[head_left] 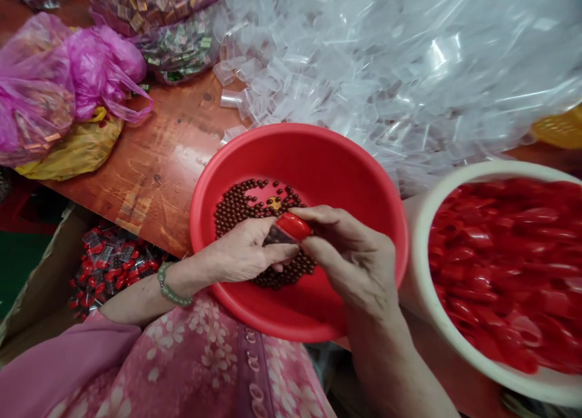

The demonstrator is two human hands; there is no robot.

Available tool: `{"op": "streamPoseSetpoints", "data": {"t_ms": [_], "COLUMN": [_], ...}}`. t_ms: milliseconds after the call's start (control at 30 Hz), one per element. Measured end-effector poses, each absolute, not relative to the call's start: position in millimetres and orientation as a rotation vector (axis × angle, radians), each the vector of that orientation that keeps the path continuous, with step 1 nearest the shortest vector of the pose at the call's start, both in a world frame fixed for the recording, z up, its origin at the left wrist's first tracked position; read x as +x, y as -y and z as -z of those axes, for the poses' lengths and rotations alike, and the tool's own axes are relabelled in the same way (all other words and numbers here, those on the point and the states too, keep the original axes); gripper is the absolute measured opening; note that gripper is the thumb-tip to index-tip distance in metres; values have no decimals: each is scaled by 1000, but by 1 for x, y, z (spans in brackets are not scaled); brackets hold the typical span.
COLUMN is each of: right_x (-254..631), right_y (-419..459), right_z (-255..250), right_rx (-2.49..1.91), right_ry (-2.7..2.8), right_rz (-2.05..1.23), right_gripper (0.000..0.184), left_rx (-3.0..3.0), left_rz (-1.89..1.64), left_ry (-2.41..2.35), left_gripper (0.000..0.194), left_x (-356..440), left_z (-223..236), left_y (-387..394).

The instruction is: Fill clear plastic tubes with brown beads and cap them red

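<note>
I'm watching through the head camera, which is looking forward and down from the person's head. It's sitting close above the left hand (240, 251) and right hand (350, 254), keeping the red basin (295, 157) mid-frame, with the wooden table (150, 181) beyond and the person's lap (204, 357) along the bottom.

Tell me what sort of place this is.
Probably a small hand-assembly workshop: a red plastic basin of brown beads, a cream tub heaped with red plastic pieces, and a pile of clear plastic sleeves on a wooden bench.
</note>
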State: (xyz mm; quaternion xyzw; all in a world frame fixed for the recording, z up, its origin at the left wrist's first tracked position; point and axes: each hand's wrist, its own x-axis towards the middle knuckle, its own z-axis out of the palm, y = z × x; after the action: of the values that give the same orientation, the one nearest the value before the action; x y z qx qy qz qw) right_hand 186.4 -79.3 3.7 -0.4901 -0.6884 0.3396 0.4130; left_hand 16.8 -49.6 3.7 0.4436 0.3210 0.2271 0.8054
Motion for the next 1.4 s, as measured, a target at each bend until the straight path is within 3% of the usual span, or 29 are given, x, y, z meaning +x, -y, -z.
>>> {"op": "streamPoseSetpoints", "data": {"t_ms": [67,133,467,667,733,833,900,1033,1400], "right_x": [184,181,179,180,179,176,172,168,175], "right_y": [79,80,82,82,83,85,86,88,81], "right_z": [-2,0,-1,1,1,3,6,12,9], "right_rx": [-1295,-1314,-1215,-1165,-1183,-1235,-1266,-1286,-1138], "right_ry": [1599,1572,1764,1874,1955,2085,2133,2184,2235], "right_rz": [-817,-787,-694,-611,-521,-344,-227,-58,138], "right_gripper": [12,9,19,23,32,70,83,75,59], "left_rx": [1035,1092,1263,1058,870,553,391,324,390], "left_rz": [-485,-495,-398,-351,-397,-416,-360,-329,-536], "left_ry": [-712,-728,-825,-771,-690,-645,-649,-733,-960], "left_gripper": [7,3,1,13,19,31,45,60,46], "left_x": [18,18,13,12,14,16,18,25,44], "left_z": [-4,-4,0,5,4,1,-1,0,-3], "left_y": [50,52,52,54,52,47,44,44,59]}}
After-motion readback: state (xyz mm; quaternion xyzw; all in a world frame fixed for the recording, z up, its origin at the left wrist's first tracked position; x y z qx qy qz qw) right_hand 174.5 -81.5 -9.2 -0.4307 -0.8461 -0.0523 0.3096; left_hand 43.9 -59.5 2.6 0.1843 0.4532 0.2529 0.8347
